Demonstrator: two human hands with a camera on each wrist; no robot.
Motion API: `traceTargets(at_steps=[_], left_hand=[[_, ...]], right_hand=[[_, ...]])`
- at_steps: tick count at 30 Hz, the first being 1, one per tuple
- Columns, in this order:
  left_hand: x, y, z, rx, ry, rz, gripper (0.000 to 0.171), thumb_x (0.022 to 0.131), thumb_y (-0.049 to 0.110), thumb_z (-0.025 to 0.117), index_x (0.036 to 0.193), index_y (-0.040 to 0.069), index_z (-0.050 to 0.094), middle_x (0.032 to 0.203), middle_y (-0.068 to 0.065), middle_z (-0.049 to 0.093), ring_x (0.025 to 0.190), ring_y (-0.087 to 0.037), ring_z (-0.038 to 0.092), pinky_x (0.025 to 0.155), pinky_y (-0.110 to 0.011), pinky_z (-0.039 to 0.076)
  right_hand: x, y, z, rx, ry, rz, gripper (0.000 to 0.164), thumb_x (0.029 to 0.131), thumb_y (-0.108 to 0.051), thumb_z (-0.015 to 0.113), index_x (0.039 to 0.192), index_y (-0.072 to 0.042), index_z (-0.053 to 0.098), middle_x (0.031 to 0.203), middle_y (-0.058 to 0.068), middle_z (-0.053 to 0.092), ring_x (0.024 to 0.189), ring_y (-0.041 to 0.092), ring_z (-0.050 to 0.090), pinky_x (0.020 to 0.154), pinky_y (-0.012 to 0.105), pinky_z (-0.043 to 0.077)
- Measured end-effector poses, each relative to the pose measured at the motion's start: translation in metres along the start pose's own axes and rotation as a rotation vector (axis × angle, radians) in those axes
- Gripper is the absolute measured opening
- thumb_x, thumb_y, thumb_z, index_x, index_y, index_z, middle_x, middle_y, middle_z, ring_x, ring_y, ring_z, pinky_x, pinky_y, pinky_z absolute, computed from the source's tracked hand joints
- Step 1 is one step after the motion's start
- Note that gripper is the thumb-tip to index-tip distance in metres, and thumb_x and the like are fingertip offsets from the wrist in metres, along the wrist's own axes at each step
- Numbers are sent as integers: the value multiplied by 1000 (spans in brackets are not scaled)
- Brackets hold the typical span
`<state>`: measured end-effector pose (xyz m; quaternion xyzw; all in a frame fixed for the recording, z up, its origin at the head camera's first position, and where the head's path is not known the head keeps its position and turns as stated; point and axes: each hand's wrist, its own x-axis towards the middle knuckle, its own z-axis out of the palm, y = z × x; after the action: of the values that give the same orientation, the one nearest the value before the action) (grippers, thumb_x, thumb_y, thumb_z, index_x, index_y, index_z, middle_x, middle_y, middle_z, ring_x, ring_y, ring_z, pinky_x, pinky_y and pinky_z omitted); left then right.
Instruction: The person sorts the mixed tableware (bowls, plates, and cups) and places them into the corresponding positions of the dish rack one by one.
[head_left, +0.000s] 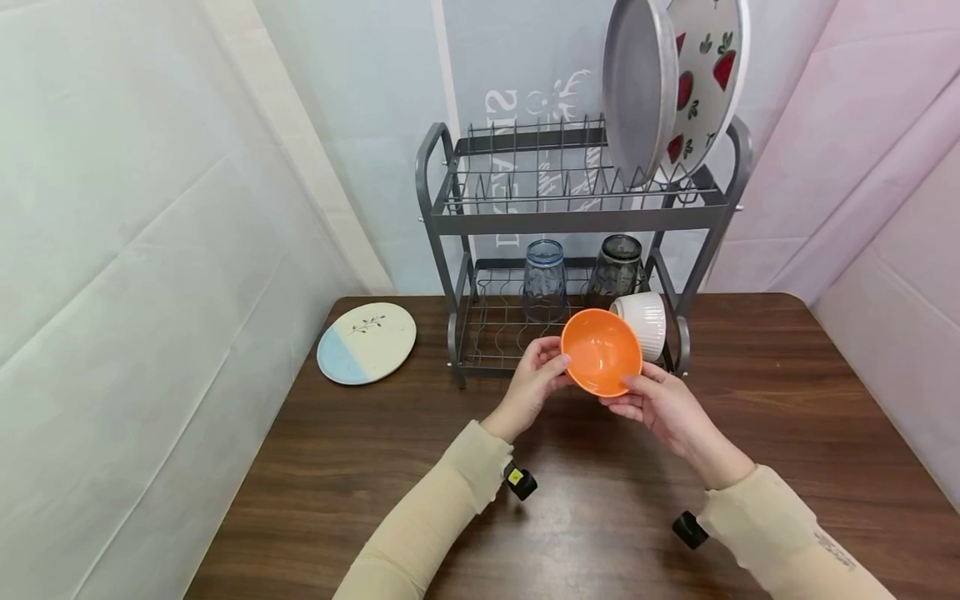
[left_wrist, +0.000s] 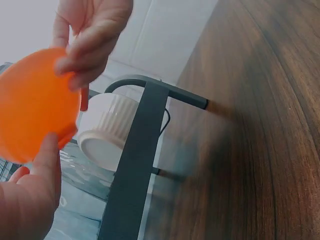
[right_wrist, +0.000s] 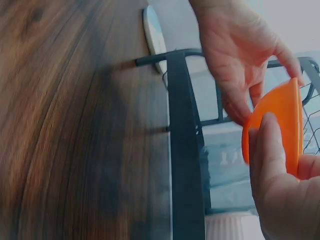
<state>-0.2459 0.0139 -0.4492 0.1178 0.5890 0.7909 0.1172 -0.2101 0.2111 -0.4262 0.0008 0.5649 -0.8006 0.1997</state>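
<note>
Both hands hold an orange bowl [head_left: 600, 352] in front of the lower rack shelf, its inside facing the head camera. My left hand [head_left: 531, 385] pinches the bowl's left rim, thumb over the edge. On the lower right, my right hand [head_left: 667, 407] grips the rim with its thumb inside and fingers behind. The right wrist view shows the bowl [right_wrist: 277, 125] from its side, the fingers spread along its outer wall. Just behind it, a white ribbed bowl [head_left: 647, 323] leans on its side on the lower shelf, partly covered by the orange one.
A dark two-tier dish rack [head_left: 577, 222] stands at the table's back. Its lower shelf carries a blue glass [head_left: 545, 283] and a dark glass [head_left: 617, 271], upside down. Above stand a grey plate [head_left: 637, 92] and a strawberry-patterned plate [head_left: 708, 83]. A white-and-blue plate [head_left: 382, 342] lies left.
</note>
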Motion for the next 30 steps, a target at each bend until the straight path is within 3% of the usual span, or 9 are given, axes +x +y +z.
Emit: traceTargets(at_steps=[5, 12, 13, 16, 19, 20, 21, 25, 30], left_hand=[[3, 0, -3, -42, 73, 19, 37, 86, 11, 53, 119, 3, 38, 101, -2, 48, 87, -9, 54, 79, -28, 50], [13, -4, -18, 8, 173, 30, 39, 84, 14, 57, 117, 7, 39, 102, -3, 48, 85, -8, 54, 81, -30, 50], [15, -5, -20, 15, 182, 31, 39, 84, 15, 58, 117, 8, 39, 102, -4, 48, 85, -9, 53, 80, -30, 50], [20, -6, -24, 31, 210, 31, 39, 83, 17, 59, 116, 9, 40, 104, -5, 48, 86, -11, 55, 79, -29, 51], [24, -6, -26, 57, 238, 25, 40, 82, 19, 60, 116, 10, 41, 104, -6, 48, 87, -13, 54, 78, -29, 51], [25, -6, -27, 71, 249, 19, 40, 82, 20, 61, 115, 11, 41, 104, -6, 48, 87, -13, 54, 78, -28, 51], [26, -6, -28, 91, 259, 13, 41, 82, 22, 62, 115, 12, 41, 104, -6, 48, 87, -12, 54, 78, -28, 51], [32, -8, -28, 168, 293, 2, 44, 80, 27, 64, 115, 14, 41, 105, -6, 48, 87, -12, 52, 78, -26, 50], [37, -10, -25, 280, 315, 0, 53, 77, 31, 66, 119, 12, 41, 112, -10, 47, 89, -14, 50, 77, -26, 49]], right_hand=[[4, -3, -6, -109, 106, -90, 20, 88, -12, 52, 106, -6, 45, 79, -4, 67, 73, 11, 66, 68, 24, 52], [12, 3, -34, -215, 307, -301, 22, 86, -5, 52, 104, 5, 46, 72, -5, 67, 66, 8, 65, 61, 21, 52], [23, 13, -50, -235, 355, -355, 20, 85, -8, 54, 102, 3, 48, 71, -5, 67, 64, 7, 65, 58, 21, 52], [27, 12, -57, -350, 553, -398, 13, 84, -8, 56, 95, -2, 53, 67, -10, 62, 58, 0, 59, 53, 16, 49], [29, 7, -60, -559, 778, -361, 15, 84, -14, 56, 96, -6, 55, 72, -15, 54, 61, -6, 50, 54, 10, 43], [22, -3, -50, -617, 829, -315, 16, 84, -13, 54, 98, -4, 55, 74, -15, 50, 63, -6, 47, 56, 10, 40], [24, -3, -53, -672, 872, -297, 20, 84, -16, 54, 101, -5, 55, 77, -14, 47, 66, -5, 44, 58, 11, 39], [33, -3, -64, -680, 913, -287, 32, 86, -23, 52, 111, -4, 50, 83, -14, 42, 73, -5, 40, 63, 11, 35], [42, -2, -69, -619, 883, -308, 36, 87, -26, 52, 113, -2, 52, 79, -19, 44, 72, -8, 43, 64, 8, 36]])
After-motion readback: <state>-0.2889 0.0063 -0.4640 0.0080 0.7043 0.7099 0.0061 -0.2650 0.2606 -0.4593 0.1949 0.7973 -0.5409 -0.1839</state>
